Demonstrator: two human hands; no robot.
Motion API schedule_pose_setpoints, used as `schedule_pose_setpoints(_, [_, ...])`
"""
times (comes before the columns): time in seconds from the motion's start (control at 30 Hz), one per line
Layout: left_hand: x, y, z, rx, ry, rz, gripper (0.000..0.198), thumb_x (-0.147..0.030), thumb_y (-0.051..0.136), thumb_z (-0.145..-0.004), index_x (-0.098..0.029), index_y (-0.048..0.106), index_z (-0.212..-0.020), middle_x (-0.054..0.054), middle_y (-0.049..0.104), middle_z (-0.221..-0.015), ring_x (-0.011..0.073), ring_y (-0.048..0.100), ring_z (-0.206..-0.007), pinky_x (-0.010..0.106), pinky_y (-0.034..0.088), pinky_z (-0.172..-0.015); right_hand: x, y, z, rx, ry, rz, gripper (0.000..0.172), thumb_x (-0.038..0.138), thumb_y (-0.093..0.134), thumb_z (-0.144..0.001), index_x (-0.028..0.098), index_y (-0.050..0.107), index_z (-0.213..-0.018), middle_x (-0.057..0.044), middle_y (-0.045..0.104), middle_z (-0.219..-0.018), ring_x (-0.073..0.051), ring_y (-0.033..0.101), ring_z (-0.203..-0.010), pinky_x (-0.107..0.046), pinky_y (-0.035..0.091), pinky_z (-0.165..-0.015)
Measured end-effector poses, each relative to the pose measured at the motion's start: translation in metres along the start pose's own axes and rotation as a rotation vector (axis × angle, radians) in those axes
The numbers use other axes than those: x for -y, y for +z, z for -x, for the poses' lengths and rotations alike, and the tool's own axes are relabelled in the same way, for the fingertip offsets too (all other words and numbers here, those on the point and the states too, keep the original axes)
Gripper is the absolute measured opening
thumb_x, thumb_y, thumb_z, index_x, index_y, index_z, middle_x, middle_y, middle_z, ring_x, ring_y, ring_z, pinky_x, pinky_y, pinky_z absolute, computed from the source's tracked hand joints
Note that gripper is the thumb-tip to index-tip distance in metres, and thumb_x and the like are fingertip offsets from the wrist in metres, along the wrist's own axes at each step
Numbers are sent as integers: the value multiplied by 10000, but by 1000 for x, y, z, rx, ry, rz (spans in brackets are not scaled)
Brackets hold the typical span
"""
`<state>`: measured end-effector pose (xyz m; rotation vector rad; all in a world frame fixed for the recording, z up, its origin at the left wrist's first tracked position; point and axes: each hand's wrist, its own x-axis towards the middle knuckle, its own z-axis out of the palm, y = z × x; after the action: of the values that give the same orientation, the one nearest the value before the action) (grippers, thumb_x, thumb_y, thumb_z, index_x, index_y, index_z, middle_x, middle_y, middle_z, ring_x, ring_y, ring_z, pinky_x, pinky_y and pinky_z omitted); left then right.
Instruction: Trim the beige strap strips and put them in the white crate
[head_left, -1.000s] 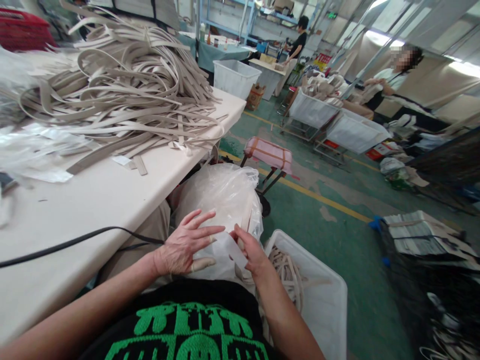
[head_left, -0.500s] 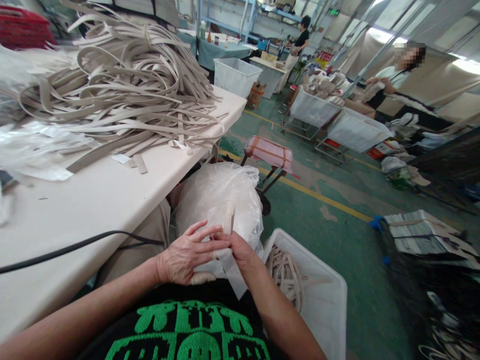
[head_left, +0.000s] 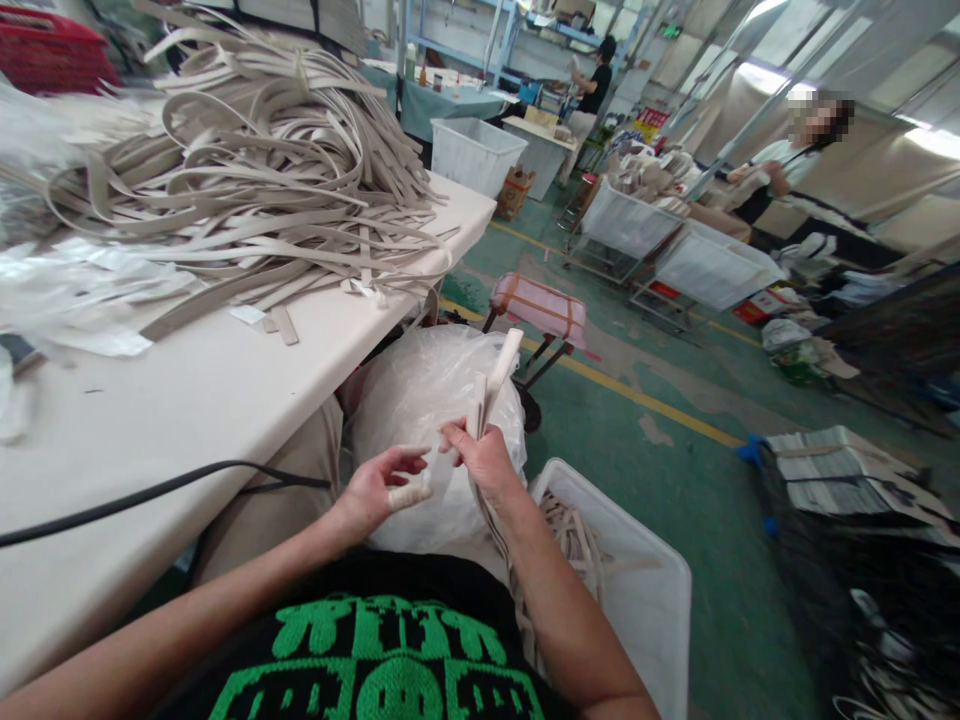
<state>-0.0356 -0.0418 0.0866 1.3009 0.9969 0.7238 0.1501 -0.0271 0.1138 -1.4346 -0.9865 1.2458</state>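
My right hand [head_left: 491,465] is closed around a bundle of flat beige straps [head_left: 501,375]. The strap ends stick up above the fist, and their lengths hang below along my forearm. A small translucent film piece [head_left: 444,470] hangs at the right fingertips. To its left is my left hand [head_left: 386,490], its thumb wrapped in pale tape and its fingers apart from the thumb. The left thumb tip is close to the film; whether they touch is unclear. Behind both hands is a large clear plastic bag [head_left: 405,390].
A white table [head_left: 247,400] on the left carries a big heap of beige straps [head_left: 300,160] and clear plastic film. A white bin [head_left: 652,600] with straps stands to my right. Beyond are a pink-padded stool [head_left: 540,305], carts and two people. A black cord [head_left: 150,500] crosses the table.
My right hand has risen and now shows a longer strap bundle. My left hand has drawn back left and turned, away from the right hand. The film piece has moved up.
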Motion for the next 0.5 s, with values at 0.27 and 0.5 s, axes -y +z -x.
schedule_pose_setpoints(0.27, [12, 18, -4, 301, -231, -221, 189, -387, 733, -701, -204, 776, -679, -44, 642, -535, 117, 487, -525, 225, 345, -548, -10, 11, -7, -10, -29, 30, 253, 402, 699, -728, 151, 696, -747, -19, 658, -597, -113, 528, -506, -209, 397, -445])
schedule_pose_setpoints(0.5, [-4, 8, -17, 45, -451, 417, 323, -409, 875, -581, -135, 734, -678, 84, 739, -716, 154, 649, -639, 241, 488, -663, -24, -9, 6, 106, -5, 97, 556, 671, 428, -895, 161, 623, -997, -24, 674, -773, -61, 402, -407, -216, 399, -428])
